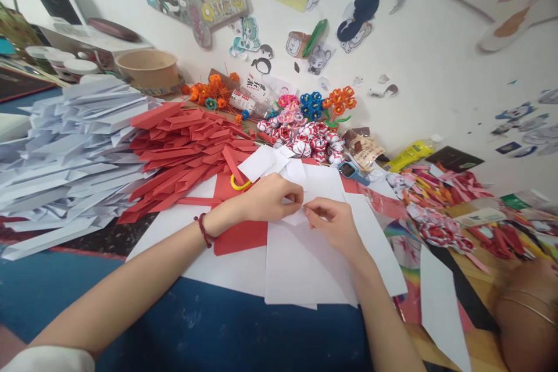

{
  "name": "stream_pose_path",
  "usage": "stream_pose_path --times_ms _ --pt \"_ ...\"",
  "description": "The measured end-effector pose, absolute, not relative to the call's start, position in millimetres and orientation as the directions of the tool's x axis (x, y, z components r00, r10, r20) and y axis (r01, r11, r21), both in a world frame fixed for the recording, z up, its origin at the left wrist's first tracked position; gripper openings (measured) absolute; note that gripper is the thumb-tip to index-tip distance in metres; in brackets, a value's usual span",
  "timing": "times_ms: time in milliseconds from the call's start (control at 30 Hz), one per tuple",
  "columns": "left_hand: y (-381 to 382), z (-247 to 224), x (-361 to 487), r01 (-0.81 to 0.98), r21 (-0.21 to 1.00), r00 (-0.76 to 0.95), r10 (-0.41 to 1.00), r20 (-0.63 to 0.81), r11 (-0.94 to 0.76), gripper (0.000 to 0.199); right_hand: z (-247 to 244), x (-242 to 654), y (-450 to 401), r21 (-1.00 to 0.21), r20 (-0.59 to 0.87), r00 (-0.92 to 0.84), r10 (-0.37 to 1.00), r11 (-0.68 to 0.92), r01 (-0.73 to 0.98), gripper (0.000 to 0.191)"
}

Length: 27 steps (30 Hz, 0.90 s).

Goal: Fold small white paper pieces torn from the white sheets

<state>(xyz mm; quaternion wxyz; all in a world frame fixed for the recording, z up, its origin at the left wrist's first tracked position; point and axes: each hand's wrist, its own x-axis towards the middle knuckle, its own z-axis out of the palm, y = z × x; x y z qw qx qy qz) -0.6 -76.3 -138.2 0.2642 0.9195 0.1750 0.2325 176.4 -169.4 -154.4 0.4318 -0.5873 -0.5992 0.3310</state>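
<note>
My left hand [275, 197], with a dark red bead bracelet at the wrist, is closed in a pinch on a small piece of white paper [295, 218]. Facing it, my right hand [333, 225] pinches at the same paper, its fingertips partly hiding the edge. Under both hands lie flat white sheets [309, 270] and a red sheet [240, 238]. Small white paper pieces [258, 163] rest just beyond my left hand. Beside them a yellow ring-shaped handle [239, 183] shows, the rest of it covered.
On the left are heaps of folded white paper strips [74, 151] and folded red paper strips [192, 151]. Red-and-white paper flowers [309, 140] and a blue-cased watch [349, 171] lie at the back. At the right edge is another person's arm [529, 314], blurred.
</note>
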Motion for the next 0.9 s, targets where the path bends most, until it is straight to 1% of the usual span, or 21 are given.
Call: stream_pose_path --times_ms 367,500,700,900 --pt "-71.1 -138.9 -1.7 0.130 0.591 0.848 0.398 0.350 -0.796 0.013 -151.6 175.1 -169.4 -0.897 0.105 0.085 0.991 0.057 0.438 0.007" --pt "-71.1 -137.7 -2.7 0.115 0.606 0.852 0.392 0.346 -0.787 0.013 -150.3 175.7 -169.4 -0.907 0.093 0.091 0.992 0.047 0.419 0.009" --pt "-69.9 -137.5 -3.3 0.091 0.619 0.853 0.382 0.357 -0.780 0.013 -152.8 179.5 -168.0 -0.934 0.068 0.049 0.997 0.046 0.354 0.010" --pt "-67.6 -138.6 -4.3 0.069 0.630 0.850 0.376 0.369 -0.773 0.012 -152.6 181.5 -167.9 -0.937 0.045 0.017 0.999 0.036 0.347 0.012"
